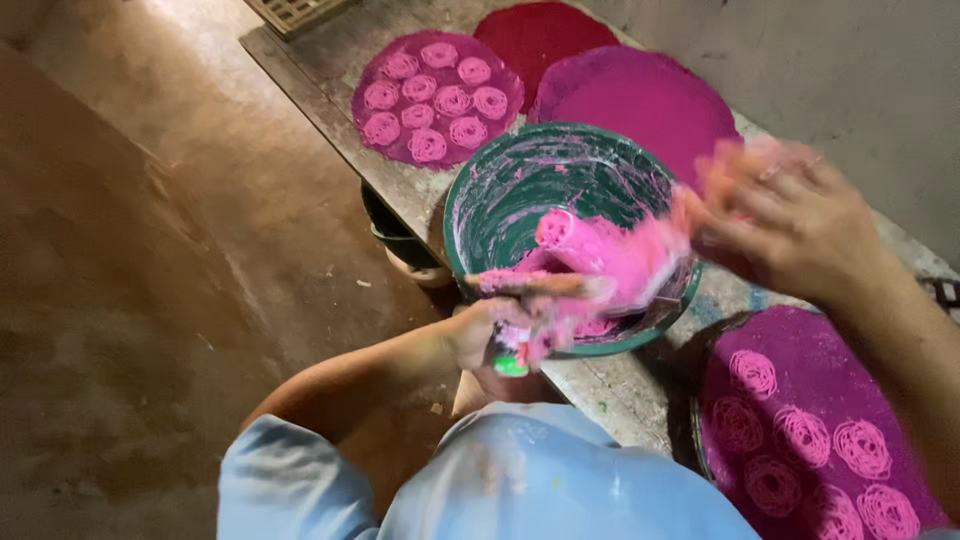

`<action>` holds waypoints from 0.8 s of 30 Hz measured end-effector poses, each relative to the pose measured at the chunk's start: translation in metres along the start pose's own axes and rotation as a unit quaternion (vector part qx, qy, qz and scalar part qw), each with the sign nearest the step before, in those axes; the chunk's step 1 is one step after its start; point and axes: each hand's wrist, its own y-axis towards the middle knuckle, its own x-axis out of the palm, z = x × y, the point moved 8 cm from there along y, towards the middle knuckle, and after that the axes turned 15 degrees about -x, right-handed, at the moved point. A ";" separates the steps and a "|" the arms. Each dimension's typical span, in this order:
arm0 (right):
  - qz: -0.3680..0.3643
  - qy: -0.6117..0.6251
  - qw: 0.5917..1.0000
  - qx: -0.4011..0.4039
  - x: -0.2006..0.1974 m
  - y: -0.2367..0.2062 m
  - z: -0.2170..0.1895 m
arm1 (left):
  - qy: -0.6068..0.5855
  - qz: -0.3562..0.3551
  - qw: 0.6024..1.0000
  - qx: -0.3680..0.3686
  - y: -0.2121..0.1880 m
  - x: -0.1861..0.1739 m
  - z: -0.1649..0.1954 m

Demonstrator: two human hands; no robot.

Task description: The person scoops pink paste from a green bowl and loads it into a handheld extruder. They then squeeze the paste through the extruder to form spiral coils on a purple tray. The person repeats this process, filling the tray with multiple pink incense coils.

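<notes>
Left third of the frame is bare brown floor (150, 250), nothing on it but a few small specks

Left hand (495, 335) sits at the near rim of the green bowl (480, 215), fingers clenched round a pink-smeared tool (530, 285) with a green end poking out below the fist; what kind of tool it is can't be made out under the paste. Hand itself is coated pink

Bowl stands on the concrete bench (600, 385), near its front edge, inside walls smeared whitish-pink. A lump of pink dough (610, 255) lies in the bowl toward its right side, touching the tool's upper end

Behind the bowl: a purple round mat (400, 130) carrying pink spiral coils, a dark red mat (540, 30) partly overlapped by a plain magenta mat (650, 100)

A dark pot (385, 225) sits below the bench edge, just left of the bowl

Right hand (790, 220) is over the bowl's right rim, motion-blurred, fingers pink and spread toward the dough; can't tell whether it grips anything

Far right, near: another purple mat (800, 350) with pink coils, partly under the right forearm
</notes>
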 end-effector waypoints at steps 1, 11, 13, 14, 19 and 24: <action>0.012 -0.025 0.998 0.057 0.001 -0.002 0.005 | 0.018 0.066 0.997 0.024 0.003 -0.013 0.005; -0.398 0.364 0.819 0.196 0.173 -0.052 -0.124 | 0.503 0.531 0.578 0.362 -0.047 -0.079 0.096; -0.267 0.340 0.884 0.179 0.155 -0.034 -0.119 | 0.509 0.541 0.561 0.366 -0.041 -0.088 0.090; -0.332 0.351 0.854 0.194 0.158 -0.041 -0.121 | 0.507 0.556 0.560 0.347 -0.038 -0.095 0.087; -0.421 0.386 0.782 0.251 0.151 -0.047 -0.095 | 0.439 0.545 0.605 0.380 -0.039 -0.097 0.081; -0.310 0.381 0.852 0.183 0.197 0.010 -0.108 | 0.442 0.547 0.590 0.396 -0.043 -0.067 0.089</action>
